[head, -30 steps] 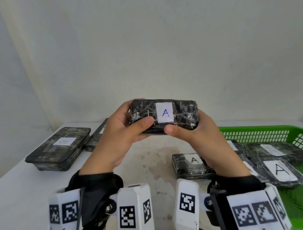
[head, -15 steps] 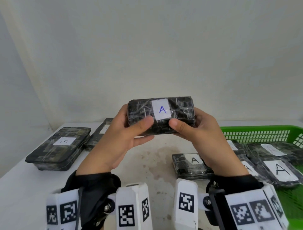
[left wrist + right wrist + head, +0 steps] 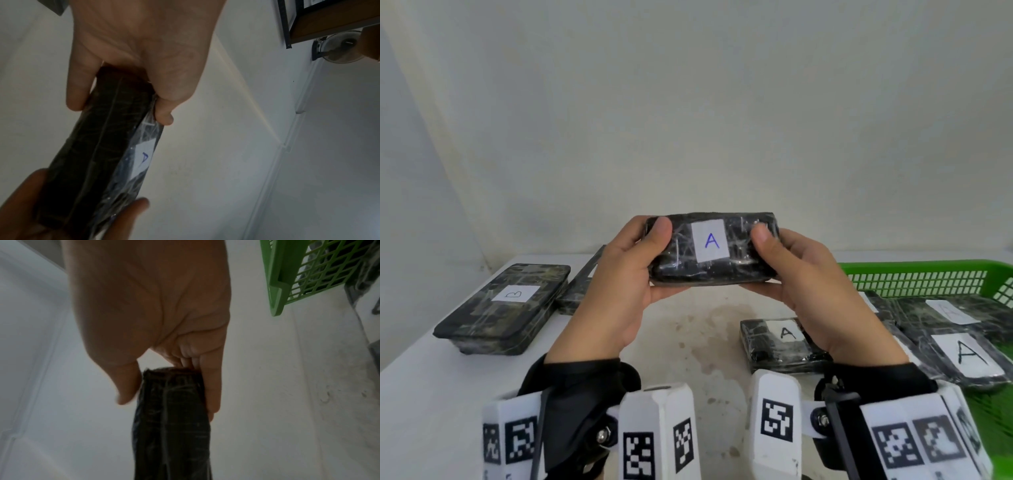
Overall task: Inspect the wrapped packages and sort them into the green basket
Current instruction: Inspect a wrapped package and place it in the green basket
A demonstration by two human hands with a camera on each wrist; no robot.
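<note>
I hold a black plastic-wrapped package (image 3: 736, 263) (image 3: 98, 154) (image 3: 172, 426) with a white label marked A up in front of me, above the table. My left hand (image 3: 619, 284) (image 3: 131, 56) grips its left end, thumb on the front face. My right hand (image 3: 811, 284) (image 3: 156, 318) grips its right end the same way. The green basket (image 3: 914, 277) (image 3: 287, 279) stands at the right and holds several wrapped packages (image 3: 962, 356) labelled A.
On the white table (image 3: 688, 349) a package labelled B (image 3: 506, 308) lies at the left, with another package (image 3: 578, 287) behind it. One A package (image 3: 780, 346) lies on the table beside the basket, under my right wrist. A pale wall stands close behind.
Both hands have tilted the held package so its label faces me more squarely, and both thumbs have slid outward toward the ends.
</note>
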